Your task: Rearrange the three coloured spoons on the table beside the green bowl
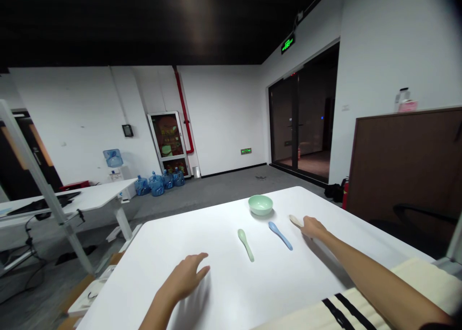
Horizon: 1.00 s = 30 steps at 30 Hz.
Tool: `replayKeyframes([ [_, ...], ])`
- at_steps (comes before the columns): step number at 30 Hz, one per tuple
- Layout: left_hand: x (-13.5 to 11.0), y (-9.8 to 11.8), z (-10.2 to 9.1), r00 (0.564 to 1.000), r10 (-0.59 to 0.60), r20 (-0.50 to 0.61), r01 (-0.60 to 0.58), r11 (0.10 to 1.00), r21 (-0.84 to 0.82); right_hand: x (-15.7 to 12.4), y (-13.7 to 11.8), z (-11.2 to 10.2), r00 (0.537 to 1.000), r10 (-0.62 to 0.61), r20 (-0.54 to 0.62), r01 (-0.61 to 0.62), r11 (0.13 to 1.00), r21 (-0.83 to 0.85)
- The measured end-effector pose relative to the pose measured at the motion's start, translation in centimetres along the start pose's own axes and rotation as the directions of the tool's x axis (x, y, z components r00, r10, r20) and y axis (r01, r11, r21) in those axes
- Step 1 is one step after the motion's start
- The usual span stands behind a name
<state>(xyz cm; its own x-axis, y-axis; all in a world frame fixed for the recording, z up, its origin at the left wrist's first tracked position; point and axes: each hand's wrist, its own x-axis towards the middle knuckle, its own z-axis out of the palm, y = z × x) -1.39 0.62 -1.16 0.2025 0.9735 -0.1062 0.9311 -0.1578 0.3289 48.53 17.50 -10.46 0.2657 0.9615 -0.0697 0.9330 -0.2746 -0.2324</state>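
Right hand [313, 227] closed on the cream spoon [296, 220]; left hand [187, 276] loose, thumb and fingers apart.
The cream spoon's handle is in the right hand's fingers, its scoop pointing out toward the bowl [260, 205]; whether it touches the table [216, 301] I cannot tell. The blue spoon [280, 235] lies just left of that hand, then the green spoon [246, 245], nearer the left hand. The bowl sits near the far edge, beyond the spoons. Open tabletop runs leftward from the green spoon; striped cloth [415, 282] covers the near right side.
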Motion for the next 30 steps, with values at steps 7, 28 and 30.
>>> replayKeyframes([
  [7, 0.1, 0.2, -0.1, 1.0, 0.005, 0.003, -0.005, 1.0, 0.005, 0.4, -4.4, -3.2, 0.988, -0.076, -0.135, 0.087, 0.993, 0.083],
  [28, 0.4, -0.1, 0.1, 0.999, -0.038, 0.017, 0.038, 0.999, -0.003, 7.9, -15.1, -0.5, 0.989, -0.063, -0.133, 0.082, 0.986, 0.143],
  [30, 0.4, -0.2, 0.2, 0.999, -0.045, 0.015, 0.045, 0.999, -0.014, 8.5, -15.0, 0.0, 0.992, -0.06, -0.115, 0.076, 0.987, 0.142],
])
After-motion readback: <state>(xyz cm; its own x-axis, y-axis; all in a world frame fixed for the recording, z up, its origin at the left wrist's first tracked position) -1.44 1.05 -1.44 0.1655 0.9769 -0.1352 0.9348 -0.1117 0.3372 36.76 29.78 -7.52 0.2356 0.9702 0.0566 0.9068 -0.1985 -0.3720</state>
